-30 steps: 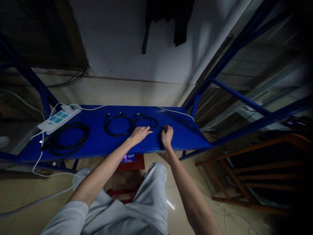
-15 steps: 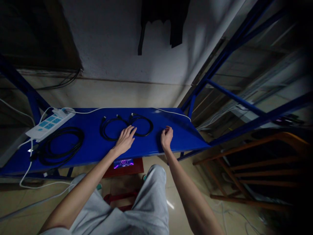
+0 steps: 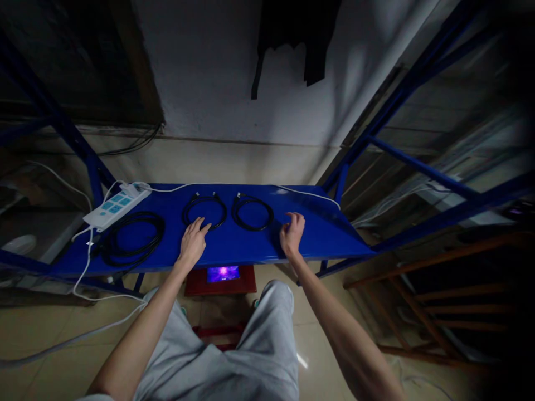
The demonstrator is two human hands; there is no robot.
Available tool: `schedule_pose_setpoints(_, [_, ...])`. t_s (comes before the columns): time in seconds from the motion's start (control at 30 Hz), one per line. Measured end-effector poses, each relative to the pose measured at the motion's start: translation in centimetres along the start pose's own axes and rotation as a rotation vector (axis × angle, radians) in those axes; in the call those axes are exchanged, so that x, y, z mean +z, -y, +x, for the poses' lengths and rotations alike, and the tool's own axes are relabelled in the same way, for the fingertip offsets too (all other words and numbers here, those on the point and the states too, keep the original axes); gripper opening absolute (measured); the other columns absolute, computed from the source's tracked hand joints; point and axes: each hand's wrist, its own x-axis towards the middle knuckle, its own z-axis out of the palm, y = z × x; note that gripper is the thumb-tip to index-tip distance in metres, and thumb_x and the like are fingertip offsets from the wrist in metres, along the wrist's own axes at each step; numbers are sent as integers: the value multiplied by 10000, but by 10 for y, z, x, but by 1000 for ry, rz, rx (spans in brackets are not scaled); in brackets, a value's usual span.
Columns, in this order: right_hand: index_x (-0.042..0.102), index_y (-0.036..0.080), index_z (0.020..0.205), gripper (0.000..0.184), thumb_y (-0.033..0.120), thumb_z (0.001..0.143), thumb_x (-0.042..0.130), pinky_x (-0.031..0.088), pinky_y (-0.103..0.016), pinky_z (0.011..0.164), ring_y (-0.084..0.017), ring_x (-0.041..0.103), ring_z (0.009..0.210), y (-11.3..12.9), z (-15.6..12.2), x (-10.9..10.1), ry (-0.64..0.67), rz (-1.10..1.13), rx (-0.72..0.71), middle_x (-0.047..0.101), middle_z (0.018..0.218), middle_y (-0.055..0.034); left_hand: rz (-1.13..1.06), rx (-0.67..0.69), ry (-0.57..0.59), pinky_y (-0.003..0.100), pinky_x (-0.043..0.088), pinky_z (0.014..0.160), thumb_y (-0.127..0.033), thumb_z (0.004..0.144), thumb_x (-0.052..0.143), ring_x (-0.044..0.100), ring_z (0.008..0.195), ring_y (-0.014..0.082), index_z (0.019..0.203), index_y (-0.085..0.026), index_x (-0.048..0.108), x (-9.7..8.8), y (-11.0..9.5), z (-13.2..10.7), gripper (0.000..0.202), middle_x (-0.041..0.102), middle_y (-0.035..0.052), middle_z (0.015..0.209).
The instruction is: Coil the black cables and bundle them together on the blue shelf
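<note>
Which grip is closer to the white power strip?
Left. The left grip is to the right of the power strip, by the middle black cable coil; the right grip is farther right, past the rightmost black cable coil.

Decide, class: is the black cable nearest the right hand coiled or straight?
Coiled: the black cable lies in a loop on the blue table.

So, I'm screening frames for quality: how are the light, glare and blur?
In the head view, it is dim, the right edge lost in black; same view, glare streaks the floor and a dark shadow lies beside the right hand; same view, the wooden frame looks soft, while the black cables read fairly clearly.
</note>
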Motion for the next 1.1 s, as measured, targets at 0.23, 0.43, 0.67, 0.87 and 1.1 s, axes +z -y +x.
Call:
schedule_pose_setpoints(0.23, [538,278,1424,441,336,1018,377,261,-519,1164,-284,398,1381,63,-18,38,557,-129,-390,489,1497,-72,72,-170,-28,511,337,1189,-127,956,368,373,1454,284,1408,-195,565,0,3,-1,497,514,124,1488])
schedule_pose_setpoints(0.43, [515,294,1453,453,301,1037,335,182,-526,1207,-265,367,1444,100,-24,71,650,-160,-383,451,1544,-41,72,-129,-28,494,277,1228,-152,979,320,269,1510,270,1462,-161,494,-3,0,-1,513,389,127,1579])
schedule_pose_setpoints(0.67, [467,195,1486,515,147,993,326,244,-457,1192,-239,305,1467,129,-20,64,570,-56,-443,423,1551,-95,25,28,21,512,224,1246,-322,1021,340,197,1534,258,1540,-263,368,-11,-6,-1,524,277,56,1638])
schedule_pose_setpoints(0.87, [669,176,1116,283,174,955,436,451,-372,901,-232,552,1013,134,-143,33,718,122,-734,638,1095,-118,3,46,14,512,223,1246,-311,1030,315,198,1534,251,1572,-258,288,-12,-8,1,545,256,67,1643])
schedule_pose_setpoints(1.1, [509,188,1418,484,203,937,467,416,-451,1024,-287,501,1248,74,-249,88,933,-127,-429,541,1392,-163,-25,8,-6,507,235,1244,-284,1023,323,230,1525,250,1571,-249,291,-11,-8,4,550,294,73,1630])
